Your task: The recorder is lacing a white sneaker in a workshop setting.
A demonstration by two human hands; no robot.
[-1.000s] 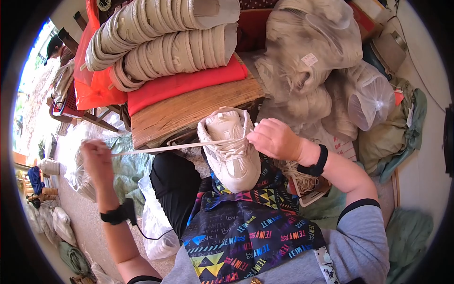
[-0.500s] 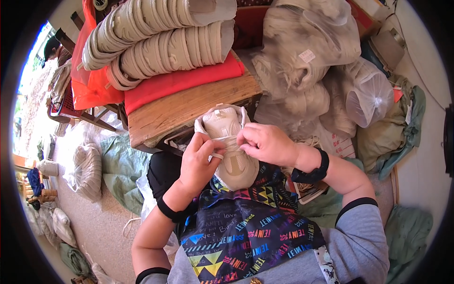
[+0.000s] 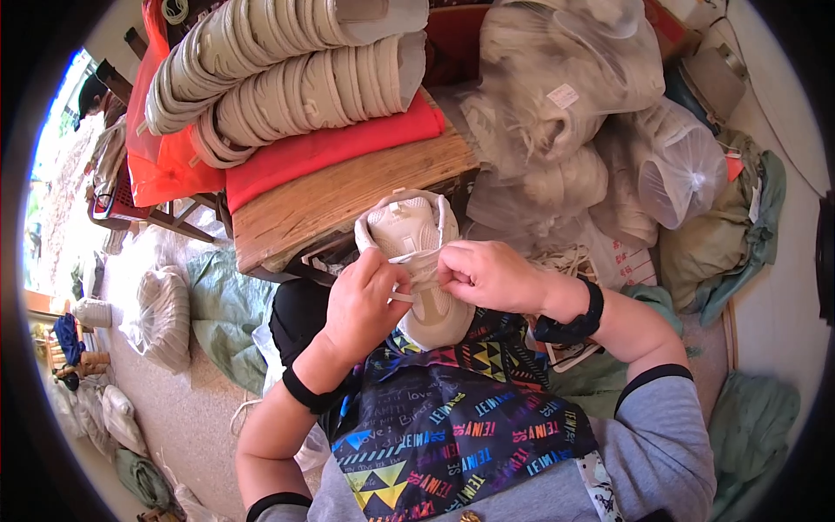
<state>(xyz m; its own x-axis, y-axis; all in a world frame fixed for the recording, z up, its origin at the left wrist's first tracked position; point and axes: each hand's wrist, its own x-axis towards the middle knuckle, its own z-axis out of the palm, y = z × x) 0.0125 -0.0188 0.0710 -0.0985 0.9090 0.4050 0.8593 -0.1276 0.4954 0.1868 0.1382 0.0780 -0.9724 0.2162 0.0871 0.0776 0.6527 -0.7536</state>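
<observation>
A cream shoe upper (image 3: 437, 333) rests on my lap, its toe pointing toward me and its tongue (image 3: 405, 228) standing up at the far end. Pale lace (image 3: 421, 260) crosses its middle between my hands. My left hand (image 3: 358, 300) is closed at the upper's left edge, thumb and finger pinching lace, and a short loop of it shows beside the fingers. On the opposite edge my right hand (image 3: 497, 277) is closed too, fingertips curled on the lace. The exact grip of the right fingertips is partly hidden by the hand itself.
Beyond the upper stands a wooden bench (image 3: 348, 196) with a red cloth (image 3: 335, 157) and stacked cream uppers (image 3: 313, 91). Clear plastic bags (image 3: 565, 96) of similar pieces pile up at the right. A patterned apron (image 3: 470, 426) covers my lap. Another wrapped bundle (image 3: 158, 317) lies on the left floor.
Both hands remain at the lace. My left hand has shifted slightly up and left, its fingers curling more, and the right fingers have tucked in more tightly.
</observation>
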